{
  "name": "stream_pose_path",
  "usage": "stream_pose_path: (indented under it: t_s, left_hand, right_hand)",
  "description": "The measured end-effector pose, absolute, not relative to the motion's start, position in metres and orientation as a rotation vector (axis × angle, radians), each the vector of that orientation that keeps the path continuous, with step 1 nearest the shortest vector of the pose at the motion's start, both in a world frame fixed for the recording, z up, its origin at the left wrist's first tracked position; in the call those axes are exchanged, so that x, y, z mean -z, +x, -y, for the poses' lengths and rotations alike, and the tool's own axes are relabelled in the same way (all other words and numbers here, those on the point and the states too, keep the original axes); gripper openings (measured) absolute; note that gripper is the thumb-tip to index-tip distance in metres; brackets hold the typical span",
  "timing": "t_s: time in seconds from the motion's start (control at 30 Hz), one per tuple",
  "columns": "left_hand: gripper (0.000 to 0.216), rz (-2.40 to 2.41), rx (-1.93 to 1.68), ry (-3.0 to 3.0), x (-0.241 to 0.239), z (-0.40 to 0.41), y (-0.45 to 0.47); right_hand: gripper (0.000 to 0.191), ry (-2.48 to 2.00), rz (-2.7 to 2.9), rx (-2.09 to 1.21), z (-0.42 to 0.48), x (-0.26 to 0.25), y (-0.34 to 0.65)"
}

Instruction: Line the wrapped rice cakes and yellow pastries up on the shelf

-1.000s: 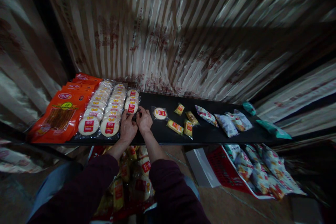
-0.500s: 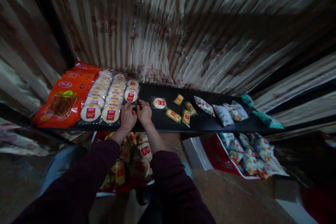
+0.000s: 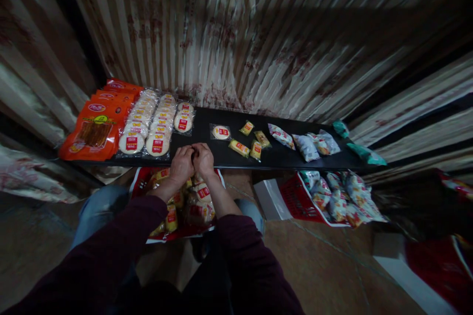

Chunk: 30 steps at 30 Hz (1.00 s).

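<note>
My left hand (image 3: 181, 165) and my right hand (image 3: 203, 159) meet at the front edge of the black shelf (image 3: 221, 155), fingers curled inward and touching. Whatever lies between the fingers is hidden. Just beyond them is a short row of wrapped round rice crackers (image 3: 184, 120) with red labels. Two longer overlapping rows, the middle one (image 3: 158, 143) and the left one (image 3: 131, 142), run toward the back. A single wrapped rice cracker (image 3: 221, 132) lies apart to the right. Under my wrists stands a red basket (image 3: 138, 179) of wrapped snacks.
Orange snack bags (image 3: 92, 133) overlap at the shelf's left end. Small yellow packets (image 3: 239, 148), white packets (image 3: 306, 147) and green packets (image 3: 366, 153) lie rightward. A second red basket (image 3: 295, 199) holds more packets, beside a white box (image 3: 271, 199). A striped curtain (image 3: 229, 34) hangs behind.
Both hands have drawn back from the short rice cracker row to the shelf's front edge, staying together. The shelf sits slightly higher in view. Its packets keep their arrangement.
</note>
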<state>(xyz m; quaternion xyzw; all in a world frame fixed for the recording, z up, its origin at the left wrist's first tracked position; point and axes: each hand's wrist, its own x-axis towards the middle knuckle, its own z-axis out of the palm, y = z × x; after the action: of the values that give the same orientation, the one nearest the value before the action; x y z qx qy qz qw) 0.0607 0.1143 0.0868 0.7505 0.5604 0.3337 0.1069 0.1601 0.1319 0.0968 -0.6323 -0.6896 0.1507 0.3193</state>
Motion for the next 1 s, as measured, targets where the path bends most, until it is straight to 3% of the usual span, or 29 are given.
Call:
stream_pose_path:
  t_s: [0.4,0.63,0.8,1.0]
  left_hand:
    - [0.031,-1.475,-0.953,2.258,-0.060,-0.037,0.057]
    - [0.051,-1.490,-0.565,2.017,-0.023,0.004,0.066]
    - [0.059,-1.479,-0.499,1.915,-0.013,0.021,0.074]
    - [0.042,-1.569,-0.607,1.729,-0.013,0.025,0.071]
  right_hand:
    - [0.037,-1.581,1.773,-0.368,-0.045,-0.068,0.159]
    - [0.027,-2.138,1.688,-0.343,-0.010,-0.037,0.180]
    - [0.033,-2.301,1.547,-0.358,-0.002,-0.026,0.191]
    - [0.031,-2.190,1.566,-0.435,0.001,-0.023,0.188]
